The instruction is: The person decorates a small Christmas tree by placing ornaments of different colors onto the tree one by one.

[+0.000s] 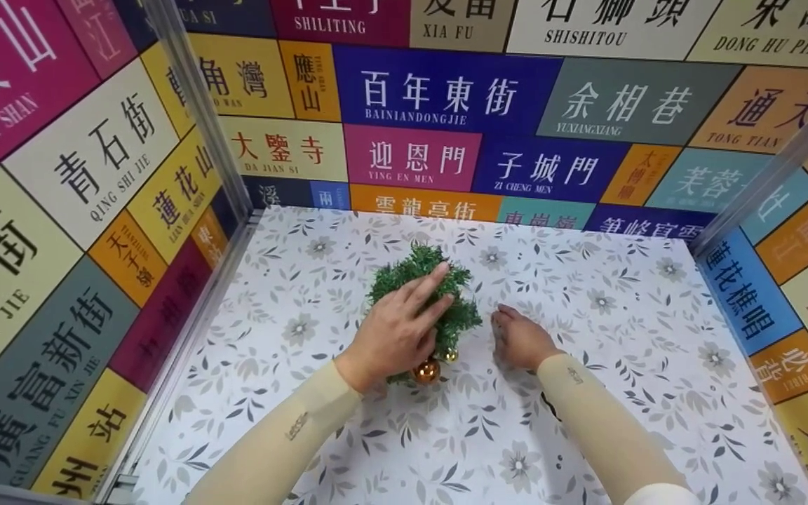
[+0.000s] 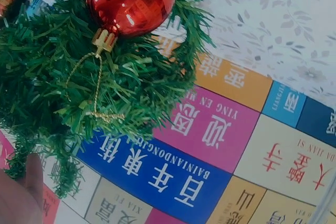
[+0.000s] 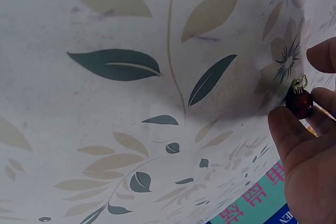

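Observation:
A small green artificial Christmas tree (image 1: pixel 460 319) is on the patterned tablecloth. Over its foliage lies my left hand (image 1: pixel 397 333), gripping it with the index finger stretched out. Near that hand hang a copper-coloured bauble (image 1: pixel 426 372) and a smaller gold bauble (image 1: pixel 452 355). The left wrist view shows a shiny red bauble (image 2: pixel 131 1) with a gold cap and cord against the branches. To the right of the tree, my right hand (image 1: pixel 520 340) is low over the cloth. Its fingers hold a tiny dark red bauble (image 3: pixel 300 103) with a gold cap, hidden in the head view.
A white tablecloth (image 1: pixel 516 459) with grey flowers and leaves covers the table. Panels of colourful street-name signs (image 1: pixel 446 91) enclose it at the back, left and right. Metal posts (image 1: pixel 225 161) stand at the back corners.

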Demonstrator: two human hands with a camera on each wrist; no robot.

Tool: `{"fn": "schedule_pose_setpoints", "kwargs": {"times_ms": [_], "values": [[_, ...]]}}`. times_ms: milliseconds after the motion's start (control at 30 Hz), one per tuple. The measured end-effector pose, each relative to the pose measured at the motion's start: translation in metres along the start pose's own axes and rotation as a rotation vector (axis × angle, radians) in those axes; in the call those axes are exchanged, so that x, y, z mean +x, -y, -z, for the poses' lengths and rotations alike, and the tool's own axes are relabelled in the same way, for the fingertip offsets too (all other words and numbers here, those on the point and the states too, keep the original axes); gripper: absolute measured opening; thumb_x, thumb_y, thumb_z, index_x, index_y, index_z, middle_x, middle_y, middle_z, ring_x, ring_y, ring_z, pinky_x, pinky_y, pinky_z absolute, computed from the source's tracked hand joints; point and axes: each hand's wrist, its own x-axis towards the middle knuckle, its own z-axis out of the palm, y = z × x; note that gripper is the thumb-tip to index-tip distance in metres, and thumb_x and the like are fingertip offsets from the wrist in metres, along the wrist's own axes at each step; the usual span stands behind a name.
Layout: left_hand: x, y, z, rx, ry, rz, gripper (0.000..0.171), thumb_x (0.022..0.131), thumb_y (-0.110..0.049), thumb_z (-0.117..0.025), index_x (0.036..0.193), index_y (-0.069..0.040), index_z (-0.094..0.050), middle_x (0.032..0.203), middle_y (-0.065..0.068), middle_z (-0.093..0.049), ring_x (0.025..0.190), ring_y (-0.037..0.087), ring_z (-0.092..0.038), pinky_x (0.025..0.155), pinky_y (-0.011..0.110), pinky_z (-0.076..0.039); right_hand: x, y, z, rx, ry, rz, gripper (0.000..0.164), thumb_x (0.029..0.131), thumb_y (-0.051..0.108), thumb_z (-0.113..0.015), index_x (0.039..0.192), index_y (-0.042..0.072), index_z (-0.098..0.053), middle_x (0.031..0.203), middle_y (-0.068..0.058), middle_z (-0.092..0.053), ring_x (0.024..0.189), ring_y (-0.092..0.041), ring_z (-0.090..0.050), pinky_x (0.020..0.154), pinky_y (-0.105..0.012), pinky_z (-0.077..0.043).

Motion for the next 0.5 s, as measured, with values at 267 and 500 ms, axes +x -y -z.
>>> {"fn": "schedule_pose_setpoints", "kwargs": {"times_ms": [267, 500], "values": [[-0.006, 0.004, 0.007, -0.023, 0.041, -0.018, 0.050, 0.079, -0.015, -0.069, 0.128, -0.004, -0.065, 0.164, 0.014, -0.014, 0.125, 0.032, -0.050, 0.103, 0.038, -0.044, 0.001, 0.000, -0.001, -0.001, -0.004, -0.004, 0.066, 0.089, 0.013, -0.068, 0.148, -0.002, -0.043, 0.157, -0.016, -0.033, 0.129, -0.039, -0.049, 0.106, -0.048, -0.040], [-0.007, 0.009, 0.013, -0.006, 0.067, -0.033, 0.047, 0.079, -0.014, -0.066, 0.125, -0.004, -0.066, 0.165, 0.015, -0.012, 0.125, 0.030, -0.049, 0.093, 0.036, -0.051, 0.001, -0.001, 0.000, 0.004, 0.008, -0.001, 0.066, 0.090, 0.013, -0.068, 0.149, -0.002, -0.041, 0.158, -0.017, -0.031, 0.131, -0.040, -0.046, 0.107, -0.050, -0.039]]}}
